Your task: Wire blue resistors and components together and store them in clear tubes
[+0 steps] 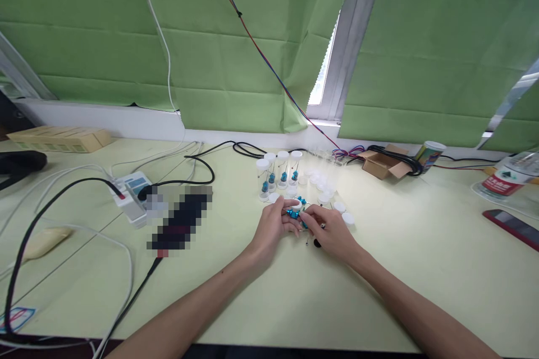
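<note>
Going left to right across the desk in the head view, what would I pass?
Flat yellowish box → white power strip → left hand → blue parts → right hand → cardboard box → paper cup → plastic bottle.

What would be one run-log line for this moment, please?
left hand: grips blue parts | right hand: pinches the same blue parts | behind hands: capped vials upright | surface: table

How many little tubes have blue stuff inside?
4. They stand in a row behind the left hand and right hand: leftmost tube, second, third, rightmost. Clear tubes to their right are too faint to check, so more may be hidden.
</note>
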### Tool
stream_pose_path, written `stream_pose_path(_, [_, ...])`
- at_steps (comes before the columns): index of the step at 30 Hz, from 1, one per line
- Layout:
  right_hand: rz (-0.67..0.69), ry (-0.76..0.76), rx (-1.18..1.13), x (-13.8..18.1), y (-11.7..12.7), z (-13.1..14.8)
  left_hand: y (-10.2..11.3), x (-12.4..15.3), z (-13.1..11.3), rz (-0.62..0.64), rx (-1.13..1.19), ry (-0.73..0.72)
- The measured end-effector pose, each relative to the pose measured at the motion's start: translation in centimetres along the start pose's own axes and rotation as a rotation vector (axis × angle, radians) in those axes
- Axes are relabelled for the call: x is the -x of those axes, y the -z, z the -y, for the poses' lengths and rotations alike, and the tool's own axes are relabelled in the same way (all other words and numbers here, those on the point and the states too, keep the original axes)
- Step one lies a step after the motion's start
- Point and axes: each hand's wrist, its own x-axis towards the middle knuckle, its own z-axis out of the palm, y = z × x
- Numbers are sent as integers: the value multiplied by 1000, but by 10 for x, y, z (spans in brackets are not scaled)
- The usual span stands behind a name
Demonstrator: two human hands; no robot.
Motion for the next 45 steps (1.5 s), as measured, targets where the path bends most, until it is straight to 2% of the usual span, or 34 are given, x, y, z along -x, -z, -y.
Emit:
stream_pose_path(10, [2,-25,43,-1,-1,0,0,-3,3,1,-14,1])
stream_pose_path(20, [-6,6,-35,1,-2,-4,1,-2,2,6,1,-22])
stream_pose_path(45, [25,-13,37,0,0,-1,-1,0,1,9,-17,-3])
